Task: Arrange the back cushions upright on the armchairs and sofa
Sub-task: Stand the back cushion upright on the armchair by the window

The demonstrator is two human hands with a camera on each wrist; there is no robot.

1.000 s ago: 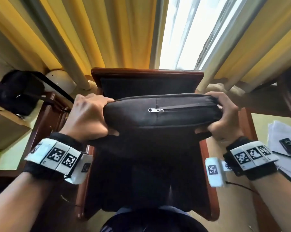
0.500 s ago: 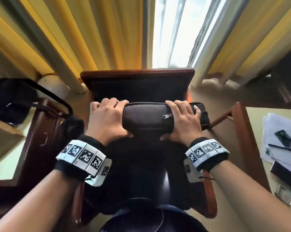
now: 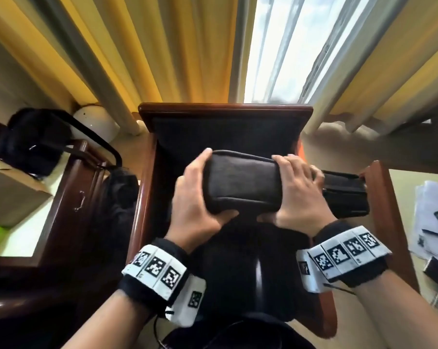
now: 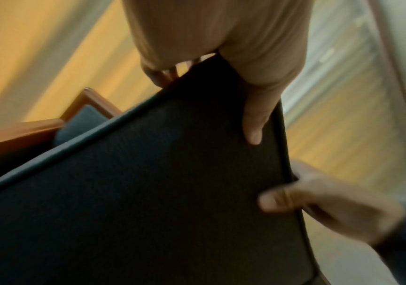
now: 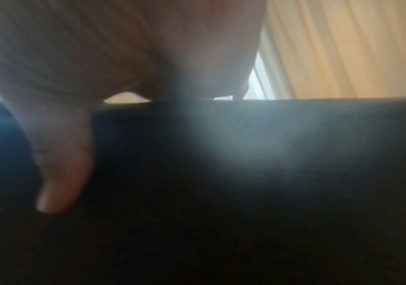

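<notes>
A dark back cushion (image 3: 240, 185) stands on edge over the seat of a wooden armchair (image 3: 225, 114) with a dark padded back. My left hand (image 3: 200, 195) grips the cushion's left end, fingers over the top edge and thumb on the near face. My right hand (image 3: 298, 195) grips the top edge further right; the cushion's right end (image 3: 343, 195) sticks out past it, over the chair's right arm. The left wrist view shows the cushion's dark face (image 4: 148, 192) with my left thumb (image 4: 255, 119) on it. The right wrist view is blurred, with a thumb (image 5: 60, 173) on the cushion (image 5: 246, 192).
A wooden side table (image 3: 69, 197) stands left of the chair with a black bag (image 3: 34, 139) and a cardboard box (image 3: 8, 195). Another wooden table at the right carries papers (image 3: 432, 217). Yellow curtains (image 3: 162, 46) and a window (image 3: 288, 46) lie behind the chair.
The cushion has come down from chest height towards the chair seat and turned. Both hands have moved closer together along its top edge, and its right end now juts out past my right hand.
</notes>
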